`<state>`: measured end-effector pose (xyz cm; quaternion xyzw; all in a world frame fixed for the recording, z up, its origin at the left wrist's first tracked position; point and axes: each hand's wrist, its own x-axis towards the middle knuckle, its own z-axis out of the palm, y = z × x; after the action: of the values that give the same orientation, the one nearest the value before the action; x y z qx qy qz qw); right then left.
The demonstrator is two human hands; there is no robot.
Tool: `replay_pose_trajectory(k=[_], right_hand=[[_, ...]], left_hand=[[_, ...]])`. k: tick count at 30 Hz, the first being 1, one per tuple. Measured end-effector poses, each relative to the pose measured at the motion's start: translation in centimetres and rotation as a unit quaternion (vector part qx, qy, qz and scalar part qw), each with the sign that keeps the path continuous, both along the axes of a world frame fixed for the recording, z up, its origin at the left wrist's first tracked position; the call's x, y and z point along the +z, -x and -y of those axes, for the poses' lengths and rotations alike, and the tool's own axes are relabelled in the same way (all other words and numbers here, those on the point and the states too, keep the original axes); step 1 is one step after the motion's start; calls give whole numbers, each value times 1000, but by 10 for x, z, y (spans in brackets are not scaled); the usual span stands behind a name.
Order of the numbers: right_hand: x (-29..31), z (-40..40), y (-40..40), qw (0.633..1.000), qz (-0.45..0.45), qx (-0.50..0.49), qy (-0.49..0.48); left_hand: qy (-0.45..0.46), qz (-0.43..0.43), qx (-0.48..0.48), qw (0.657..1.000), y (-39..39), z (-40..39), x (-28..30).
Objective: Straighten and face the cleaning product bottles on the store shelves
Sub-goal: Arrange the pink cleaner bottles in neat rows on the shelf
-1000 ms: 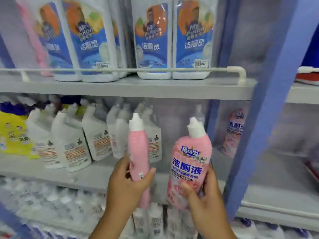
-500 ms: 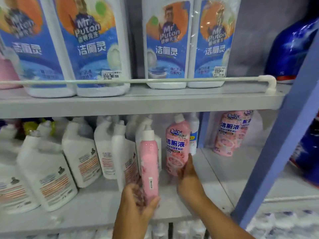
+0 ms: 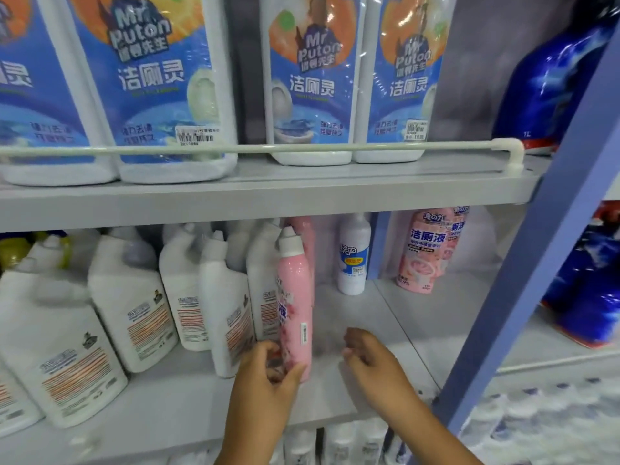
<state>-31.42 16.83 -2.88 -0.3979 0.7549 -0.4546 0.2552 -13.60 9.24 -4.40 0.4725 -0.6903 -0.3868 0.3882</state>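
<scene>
Pink bottle: upright on the middle shelf, just right of the row of white bottles; its narrow side and barcode face out, its label turned left.
Handling: tall, slim, glossy plastic with a white cap; probably fairly heavy if full, top-heavy, easy to tip, slick. Best held low around the body and rotated there, not by the cap.
Left hand: fingers and thumb curl round the bottle's base, thumb on the right flank; the bottle rises straight above this hand.
Right hand: fingers loosely curled, holding nothing, just right of the bottle and apart from it, over bare shelf.
Second pink bottle: directly behind the first, mostly hidden.
Facing: not yet done, by my reading; the label needs a turn toward the aisle.
</scene>
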Motion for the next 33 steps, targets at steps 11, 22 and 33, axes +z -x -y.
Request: replay_pose_trajectory(k=[11, 22, 33], right_hand=[[85, -166, 40, 954, 301, 5, 9], [86, -160, 174, 971, 194, -5, 138], [78, -109, 316, 978, 186, 35, 88]], left_hand=[[-60, -59, -36, 996, 57, -4, -20], [-237, -172, -73, 953, 94, -97, 44], [8, -219, -85, 972, 294, -191, 78]])
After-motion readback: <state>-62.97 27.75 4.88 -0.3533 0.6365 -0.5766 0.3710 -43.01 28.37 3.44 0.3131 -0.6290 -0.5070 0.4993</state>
